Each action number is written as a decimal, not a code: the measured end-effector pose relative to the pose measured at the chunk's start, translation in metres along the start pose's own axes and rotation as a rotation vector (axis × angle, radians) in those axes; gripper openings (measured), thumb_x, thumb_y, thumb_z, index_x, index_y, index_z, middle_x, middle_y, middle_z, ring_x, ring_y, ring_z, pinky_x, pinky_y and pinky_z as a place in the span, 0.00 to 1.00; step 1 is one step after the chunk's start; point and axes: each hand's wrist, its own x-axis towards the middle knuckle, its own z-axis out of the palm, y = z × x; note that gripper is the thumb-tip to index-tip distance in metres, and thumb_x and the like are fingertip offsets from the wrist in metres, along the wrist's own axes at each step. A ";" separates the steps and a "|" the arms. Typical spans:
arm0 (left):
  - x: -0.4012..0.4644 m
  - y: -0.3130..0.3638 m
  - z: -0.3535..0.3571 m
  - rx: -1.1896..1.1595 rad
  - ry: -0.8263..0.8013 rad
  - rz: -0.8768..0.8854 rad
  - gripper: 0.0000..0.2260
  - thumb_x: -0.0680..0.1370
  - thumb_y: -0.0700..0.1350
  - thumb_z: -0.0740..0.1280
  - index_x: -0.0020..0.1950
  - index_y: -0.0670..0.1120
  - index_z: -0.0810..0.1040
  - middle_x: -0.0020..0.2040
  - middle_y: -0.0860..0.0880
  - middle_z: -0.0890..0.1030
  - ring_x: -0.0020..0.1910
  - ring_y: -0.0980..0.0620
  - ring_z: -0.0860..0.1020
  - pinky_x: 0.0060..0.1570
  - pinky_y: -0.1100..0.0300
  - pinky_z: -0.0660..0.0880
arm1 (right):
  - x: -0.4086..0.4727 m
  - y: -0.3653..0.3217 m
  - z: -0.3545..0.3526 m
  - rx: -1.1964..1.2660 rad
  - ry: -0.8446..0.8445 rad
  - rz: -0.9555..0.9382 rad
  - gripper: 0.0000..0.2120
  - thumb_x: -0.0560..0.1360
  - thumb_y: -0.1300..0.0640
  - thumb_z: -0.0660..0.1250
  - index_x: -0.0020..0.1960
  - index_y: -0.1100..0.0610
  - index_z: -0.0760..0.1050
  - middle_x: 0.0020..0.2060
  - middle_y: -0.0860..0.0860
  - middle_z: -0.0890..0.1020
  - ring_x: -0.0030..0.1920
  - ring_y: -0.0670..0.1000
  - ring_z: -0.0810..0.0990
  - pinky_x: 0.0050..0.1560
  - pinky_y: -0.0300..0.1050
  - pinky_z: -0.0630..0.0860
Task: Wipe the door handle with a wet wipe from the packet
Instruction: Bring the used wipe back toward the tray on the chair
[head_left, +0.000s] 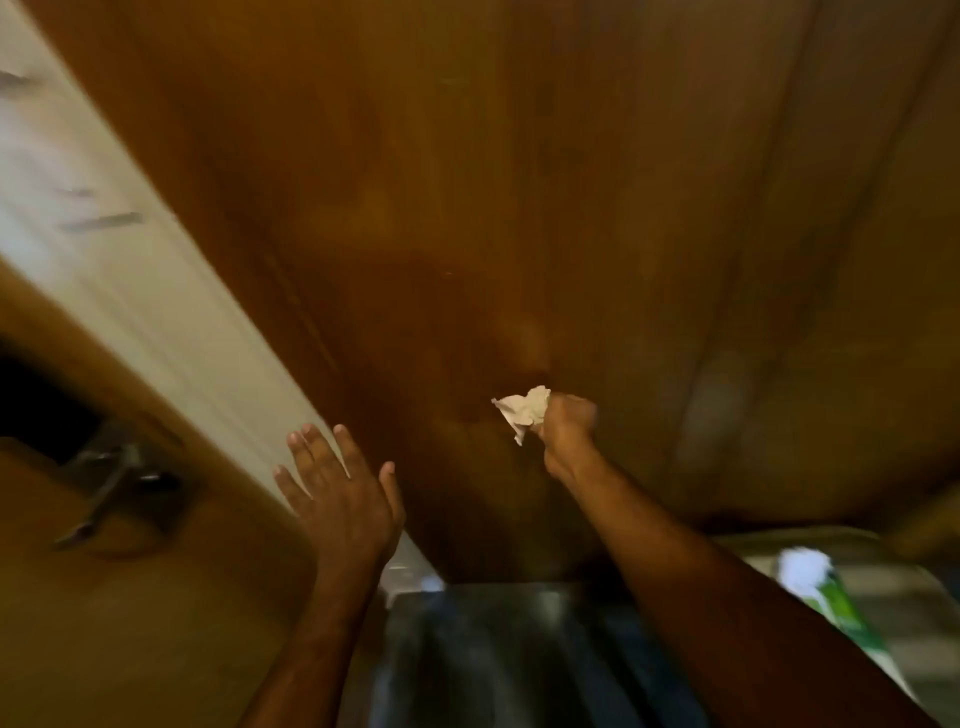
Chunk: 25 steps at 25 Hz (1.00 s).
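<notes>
The frame is blurred by motion. My right hand (567, 423) is closed around a crumpled white wet wipe (523, 410), held up close to a brown wooden door (467, 208). My left hand (340, 491) is raised with fingers spread and holds nothing; it is near the door's pale edge (171, 291). A dark metal lever handle (111, 491) sits on a wooden panel at the lower left, well left of both hands. A green and white packet (831, 597) shows at the lower right, partly behind my right forearm.
A dark opening (36, 410) lies above the lever handle at the far left. A dark grey floor (493, 660) shows at the bottom between my arms. A pale tiled surface (893, 587) lies under the packet.
</notes>
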 end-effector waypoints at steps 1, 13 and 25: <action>-0.005 0.032 0.008 -0.031 -0.059 0.058 0.35 0.80 0.60 0.53 0.79 0.35 0.63 0.79 0.29 0.59 0.80 0.29 0.55 0.75 0.30 0.49 | 0.010 -0.003 -0.035 0.059 0.017 0.034 0.09 0.80 0.66 0.57 0.47 0.60 0.75 0.47 0.56 0.76 0.37 0.50 0.76 0.34 0.42 0.77; -0.224 0.383 0.186 -0.173 -0.561 0.905 0.33 0.81 0.54 0.63 0.81 0.37 0.61 0.81 0.32 0.58 0.81 0.32 0.54 0.79 0.34 0.52 | 0.040 0.192 -0.455 -0.043 0.739 0.303 0.09 0.64 0.71 0.72 0.35 0.58 0.81 0.30 0.58 0.80 0.32 0.54 0.79 0.38 0.52 0.79; -0.243 0.377 0.252 0.026 -0.630 0.973 0.32 0.82 0.54 0.61 0.81 0.37 0.61 0.81 0.31 0.56 0.81 0.31 0.51 0.78 0.35 0.49 | 0.065 0.321 -0.483 -0.468 0.735 0.502 0.16 0.74 0.58 0.69 0.58 0.64 0.80 0.55 0.60 0.84 0.55 0.60 0.83 0.53 0.39 0.74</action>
